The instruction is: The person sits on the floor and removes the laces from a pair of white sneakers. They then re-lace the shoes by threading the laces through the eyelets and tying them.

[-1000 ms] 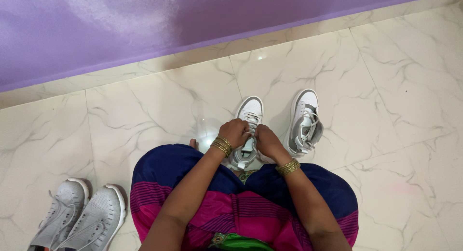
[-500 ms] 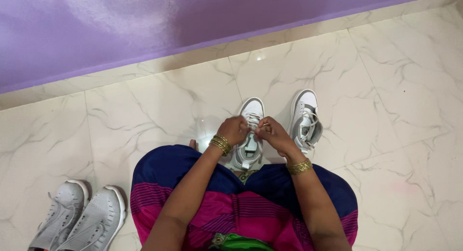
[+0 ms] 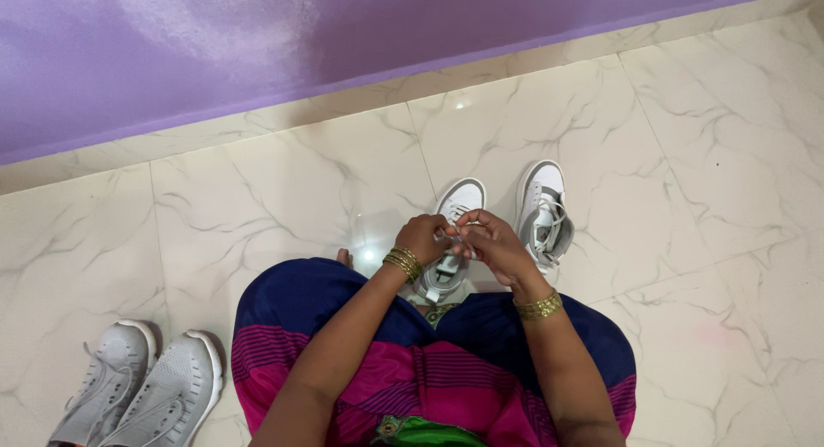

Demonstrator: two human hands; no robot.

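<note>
Both hands on one shoe. Left hand (image 3: 422, 237) is closed, fingers curled onto the white laces (image 3: 455, 233) over the middle of the white-and-grey sneaker (image 3: 452, 241). Right hand (image 3: 491, 243) meets it from the other side, fingertips pinched on the same laces; the two hands touch over the tongue. Exact lace path between the fingers is too small to tell.

The sneaker sits on the marble floor (image 3: 283, 189) directly under the hands, toe pointing away from the person, tilted slightly toward the right hand's side. Heel end shows just below the wrists, near the edge of the blue-and-pink garment (image 3: 343, 327).

Second matching sneaker (image 3: 543, 213) stands just beyond the right hand, on its outer side, laces loose, not touched.

Gold bangles (image 3: 401, 261) on the left wrist, another set on the right.

Pair of grey mesh shoes (image 3: 142, 387) lies well apart, far out past the left elbow. Purple wall (image 3: 257, 43) is ahead of both hands.
</note>
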